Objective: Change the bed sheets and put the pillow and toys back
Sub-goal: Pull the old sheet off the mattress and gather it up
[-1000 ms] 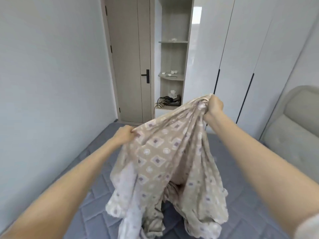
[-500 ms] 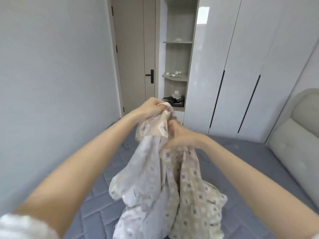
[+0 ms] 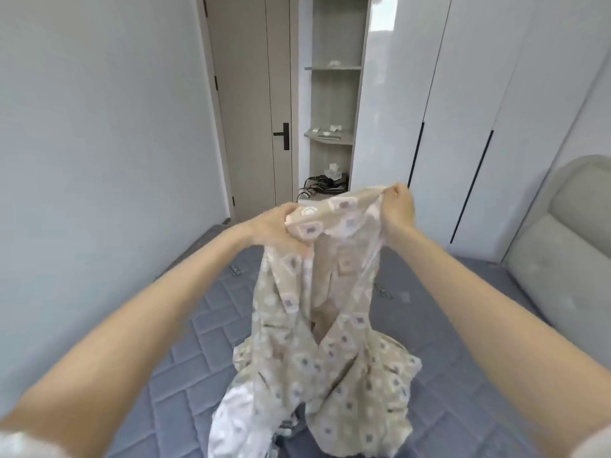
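Observation:
A beige bed sheet [image 3: 317, 365] with a pattern of small purple and white squares hangs bunched in front of me over the bare blue-grey quilted mattress [image 3: 185, 358]. My left hand [image 3: 274, 226] grips its top edge on the left. My right hand [image 3: 398, 206] pinches the same edge a little higher on the right, and a short stretch of hem is spread between the two hands. The sheet's lower folds touch the mattress. No pillow or toys are in view.
A padded grey headboard [image 3: 562, 259] stands at the right. A white wall runs along the bed's left side. Beyond the bed's far end are a closed door [image 3: 254, 110], open shelves [image 3: 334, 104] with small items, and white wardrobe doors [image 3: 463, 110].
My hands, close together half a second ago, have moved apart along the sheet's top edge. The right hand has shifted right and the left hand has dropped slightly.

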Motion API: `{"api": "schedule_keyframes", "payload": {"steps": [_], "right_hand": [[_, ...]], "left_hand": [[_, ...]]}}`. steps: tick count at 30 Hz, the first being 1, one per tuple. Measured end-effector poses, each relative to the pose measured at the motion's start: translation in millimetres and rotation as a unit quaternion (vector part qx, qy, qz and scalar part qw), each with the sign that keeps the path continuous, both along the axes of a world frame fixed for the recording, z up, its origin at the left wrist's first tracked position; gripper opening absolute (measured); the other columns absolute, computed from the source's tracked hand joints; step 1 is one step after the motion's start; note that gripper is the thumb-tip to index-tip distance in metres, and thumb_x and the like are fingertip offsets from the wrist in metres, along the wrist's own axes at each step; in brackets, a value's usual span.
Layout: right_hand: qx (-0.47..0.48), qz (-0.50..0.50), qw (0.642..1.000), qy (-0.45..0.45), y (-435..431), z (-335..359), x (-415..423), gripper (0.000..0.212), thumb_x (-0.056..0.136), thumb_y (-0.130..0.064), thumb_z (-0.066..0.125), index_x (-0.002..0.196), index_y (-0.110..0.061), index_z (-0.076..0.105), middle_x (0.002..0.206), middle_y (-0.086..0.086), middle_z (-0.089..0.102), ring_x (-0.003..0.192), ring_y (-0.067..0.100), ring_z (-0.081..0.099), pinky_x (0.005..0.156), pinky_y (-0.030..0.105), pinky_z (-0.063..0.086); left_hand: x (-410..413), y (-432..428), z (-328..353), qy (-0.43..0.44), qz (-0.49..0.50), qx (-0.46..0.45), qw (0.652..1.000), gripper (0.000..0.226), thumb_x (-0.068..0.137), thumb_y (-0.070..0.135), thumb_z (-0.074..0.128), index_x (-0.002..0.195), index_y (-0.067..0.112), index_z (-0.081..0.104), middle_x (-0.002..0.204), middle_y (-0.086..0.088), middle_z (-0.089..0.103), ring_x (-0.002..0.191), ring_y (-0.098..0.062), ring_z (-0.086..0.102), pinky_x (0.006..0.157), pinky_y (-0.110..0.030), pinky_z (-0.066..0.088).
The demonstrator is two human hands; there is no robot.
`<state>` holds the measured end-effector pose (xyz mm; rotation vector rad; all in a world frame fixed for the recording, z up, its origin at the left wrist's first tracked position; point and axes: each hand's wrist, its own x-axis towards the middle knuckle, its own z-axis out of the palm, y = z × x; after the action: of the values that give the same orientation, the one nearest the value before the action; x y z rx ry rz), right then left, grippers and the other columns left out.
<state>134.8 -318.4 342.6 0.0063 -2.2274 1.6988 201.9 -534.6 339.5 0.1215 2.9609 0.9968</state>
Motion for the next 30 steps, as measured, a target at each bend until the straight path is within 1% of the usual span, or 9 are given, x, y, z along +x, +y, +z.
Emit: {"api": "schedule_keyframes", "payload": {"steps": [2,5,8,11,14,17,21,24,30], "right_hand": [[0.014,0.025,0.999,0.033,2.5,8.6,3.5,0.022,0.098,-0.013,0.031,0.084,-0.016,0.048,0.078,-0.005,0.048,0.085,0.02,0.046,0.066,0.028,0.033],[0.16,0.09,0.983,0.029,10.5,-9.7,7.0,0.022,0.098,-0.024,0.036,0.099,-0.017,0.057,0.1,0.002,0.059,0.093,0.019,0.051,0.07,0.028,0.033],[0.295,0.226,0.925,-0.078,22.0,-30.8,13.7,0.043,0.09,-0.054,0.046,0.109,-0.017,0.056,0.116,-0.002,0.057,0.102,0.016,0.049,0.083,0.032,0.042],[0.47,0.342,0.807,-0.103,21.6,-42.7,28.1,0.07,0.073,-0.07,0.063,0.119,-0.019,0.048,0.117,-0.009,0.051,0.105,0.015,0.048,0.086,0.032,0.041],[0.632,0.306,0.709,-0.065,12.7,-60.4,35.5,0.041,0.078,-0.049,0.069,0.09,-0.016,0.049,0.104,0.002,0.056,0.092,0.023,0.053,0.071,0.033,0.043],[0.594,0.232,0.767,-0.069,4.2,-70.6,41.0,0.012,0.089,-0.011,0.049,0.077,-0.011,0.047,0.091,0.009,0.056,0.086,0.029,0.054,0.066,0.031,0.038],[0.098,0.129,0.983,-0.084,-19.3,-42.2,42.2,0.029,0.089,0.003,0.035,0.104,-0.001,0.06,0.101,0.015,0.056,0.1,0.025,0.054,0.073,0.025,0.035],[-0.152,0.059,0.986,-0.014,-51.0,-2.0,56.6,0.037,0.087,0.006,0.029,0.102,-0.011,0.057,0.084,-0.004,0.053,0.075,0.012,0.049,0.06,0.014,0.038],[0.069,0.185,0.974,-0.114,-123.1,-23.5,91.7,0.022,0.092,-0.006,0.038,0.09,-0.01,0.059,0.075,0.002,0.051,0.075,0.02,0.047,0.057,0.026,0.033]], "left_hand": [[2.2,4.8,-12.1,0.021,0.016,-0.176,0.984,0.083,0.063,0.036,0.083,0.134,0.031,0.041,0.117,0.011,0.057,0.11,-0.015,0.054,0.087,-0.034,0.049],[6.8,0.5,-30.0,0.068,0.138,-0.275,0.949,0.026,0.081,0.02,0.06,0.106,0.024,0.062,0.104,-0.003,0.065,0.101,-0.028,0.061,0.073,-0.036,0.049],[9.9,-17.0,-43.7,0.066,0.239,-0.16,0.956,0.027,0.085,0.006,0.047,0.105,0.011,0.064,0.112,-0.018,0.061,0.108,-0.036,0.055,0.08,-0.04,0.047],[13.3,-26.0,-48.6,0.087,0.302,0.006,0.949,0.021,0.087,0.001,0.047,0.104,0.002,0.06,0.11,-0.023,0.063,0.105,-0.038,0.058,0.083,-0.039,0.045],[26.0,-23.2,-47.7,0.13,0.294,0.06,0.945,0.018,0.087,0.0,0.04,0.095,0.01,0.053,0.096,-0.016,0.062,0.092,-0.032,0.057,0.07,-0.032,0.039],[45.8,-26.3,-46.6,0.118,0.233,0.027,0.965,0.013,0.084,0.01,0.055,0.089,0.018,0.045,0.078,0.002,0.053,0.077,-0.023,0.052,0.058,-0.029,0.033],[79.2,-51.5,-57.7,0.098,0.181,-0.127,0.97,0.05,0.071,0.016,0.074,0.116,0.012,0.053,0.101,-0.002,0.064,0.092,-0.025,0.06,0.073,-0.026,0.044],[102.7,-73.9,-69.3,0.113,0.223,-0.163,0.954,0.037,0.078,0.013,0.058,0.115,0.013,0.056,0.106,-0.011,0.066,0.1,-0.034,0.06,0.081,-0.042,0.051],[145.2,-134.8,-86.7,0.079,0.305,-0.125,0.941,0.032,0.078,0.003,0.056,0.109,0.009,0.059,0.108,-0.02,0.061,0.103,-0.041,0.058,0.084,-0.044,0.049]]}}
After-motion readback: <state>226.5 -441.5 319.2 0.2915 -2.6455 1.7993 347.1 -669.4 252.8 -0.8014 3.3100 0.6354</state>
